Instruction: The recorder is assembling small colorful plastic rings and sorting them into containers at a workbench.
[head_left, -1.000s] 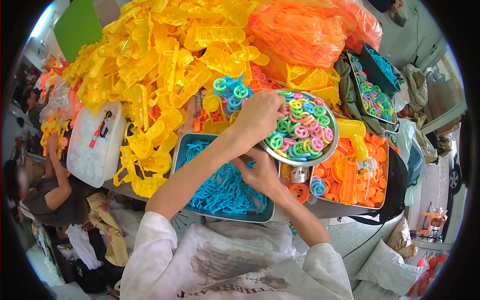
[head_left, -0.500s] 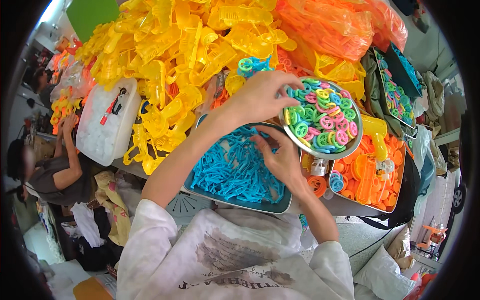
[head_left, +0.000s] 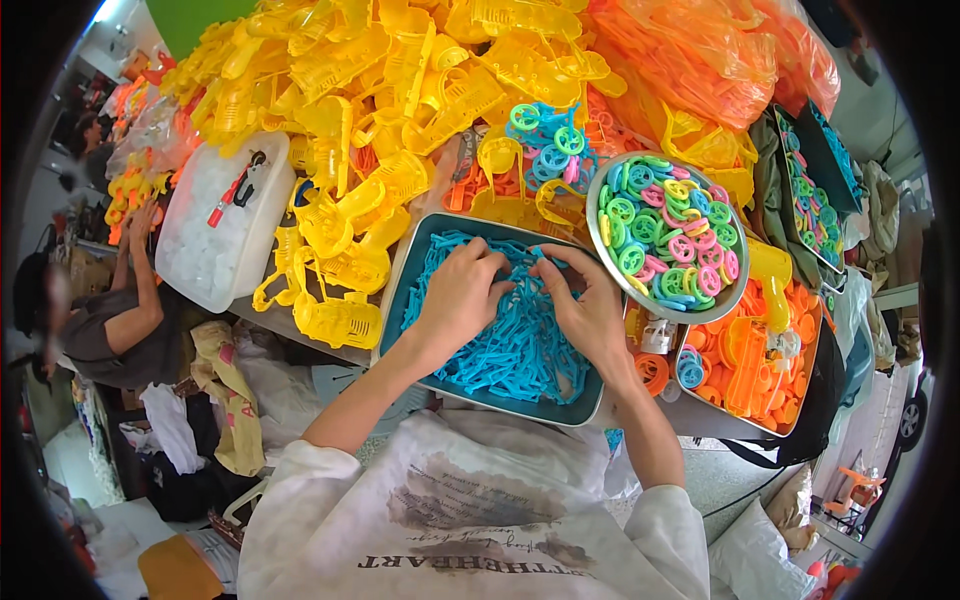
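Note:
A dark-rimmed tray [head_left: 392,300] in front of me holds a heap of thin blue plastic pieces [head_left: 515,350]. Over its left half, my left hand [head_left: 460,298] is closed, fingers curled and thumb pressed in; what it pinches is hidden. Facing it, my right hand [head_left: 592,312] pinches a small blue plastic piece [head_left: 540,254] between thumb and fingers. Right beside that hand stands a round metal bowl [head_left: 741,262] full of small plastic wheels [head_left: 665,225] in green, pink, yellow and blue. Beyond the tray lie blue pieces fitted with coloured wheels [head_left: 550,150].
Yellow plastic parts [head_left: 350,80] are heaped at the back, beside orange bags [head_left: 690,65]. A tray of orange parts [head_left: 750,360] sits at the right, a white tub [head_left: 215,225] at the left. Farther left, another person [head_left: 115,320] works at a table.
My left hand has come back from the bowl of wheels to the blue tray, close to my right hand. The right hand stays over the tray, now pinching at its far side.

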